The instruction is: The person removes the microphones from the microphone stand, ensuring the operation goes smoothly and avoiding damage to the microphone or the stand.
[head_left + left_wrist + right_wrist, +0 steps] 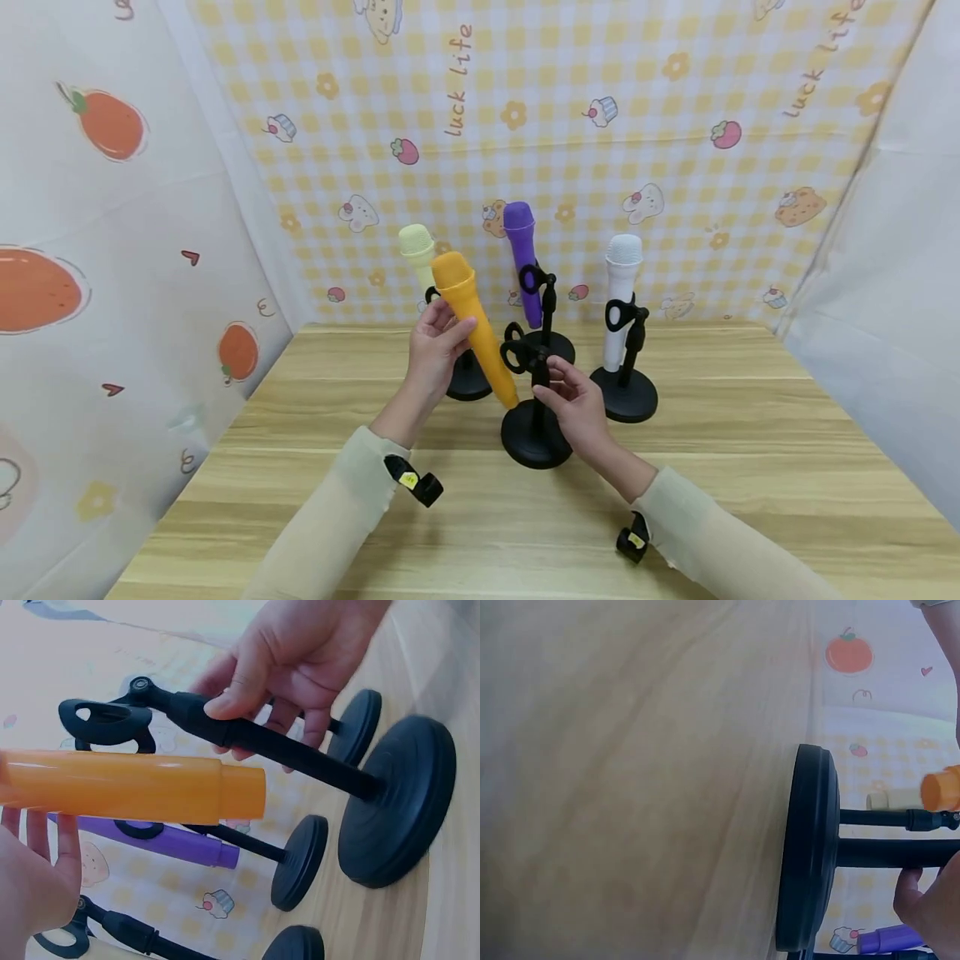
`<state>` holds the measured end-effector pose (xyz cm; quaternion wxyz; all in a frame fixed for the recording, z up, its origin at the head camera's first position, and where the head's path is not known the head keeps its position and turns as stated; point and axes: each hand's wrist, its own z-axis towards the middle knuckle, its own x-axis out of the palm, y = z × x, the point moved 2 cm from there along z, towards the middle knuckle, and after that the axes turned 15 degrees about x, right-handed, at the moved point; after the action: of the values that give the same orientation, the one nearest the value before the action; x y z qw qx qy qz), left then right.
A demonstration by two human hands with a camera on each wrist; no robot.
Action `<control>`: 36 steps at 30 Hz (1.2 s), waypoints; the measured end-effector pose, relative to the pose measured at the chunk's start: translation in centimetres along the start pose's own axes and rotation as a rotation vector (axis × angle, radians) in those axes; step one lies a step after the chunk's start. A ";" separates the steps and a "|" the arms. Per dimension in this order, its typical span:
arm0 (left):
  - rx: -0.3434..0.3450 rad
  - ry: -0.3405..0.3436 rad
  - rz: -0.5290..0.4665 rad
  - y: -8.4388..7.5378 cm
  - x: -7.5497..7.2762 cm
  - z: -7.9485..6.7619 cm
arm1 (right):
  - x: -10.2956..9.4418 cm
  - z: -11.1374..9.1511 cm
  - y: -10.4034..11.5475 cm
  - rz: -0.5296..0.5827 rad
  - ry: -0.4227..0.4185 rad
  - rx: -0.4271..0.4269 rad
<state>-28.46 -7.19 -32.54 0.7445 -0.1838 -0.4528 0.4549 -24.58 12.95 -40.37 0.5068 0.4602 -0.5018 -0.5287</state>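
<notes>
An orange microphone (480,329) leans in my left hand (435,346), head up, its tail pointing down and right. Fingers and thumb grip it below the head. My right hand (581,408) pinches the pole of a black microphone stand (538,442) between thumb and fingers. The clip ring (514,354) on top of that stand holds nothing, and the orange microphone passes just left of it. In the left wrist view the thumb of the right hand (300,667) lies along the pole, and the round base (401,802) shows whole.
Behind stand a purple microphone (521,250) and a white microphone (622,258), each clipped in a black stand. A pale yellow microphone (417,243) is at the left, partly hidden by my left hand. The wooden table (315,467) meets a checked cloth (570,167) at the back.
</notes>
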 end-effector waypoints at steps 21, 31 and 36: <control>0.008 0.042 0.235 -0.7 -0.6 -0.2 | 0.0 -0.1 0.2 0.062 0.021 0.064; 0.021 0.056 0.332 -1.0 -1.0 -0.6 | 0.1 -0.1 0.2 0.076 0.019 0.073; 0.007 0.036 0.368 -1.1 -1.2 -0.8 | 0.2 -0.1 0.2 0.077 0.021 0.087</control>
<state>-27.45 -8.64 -32.76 0.6572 -0.2693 -0.3966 0.5816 -24.49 12.76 -40.20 0.5116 0.4678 -0.5365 -0.4813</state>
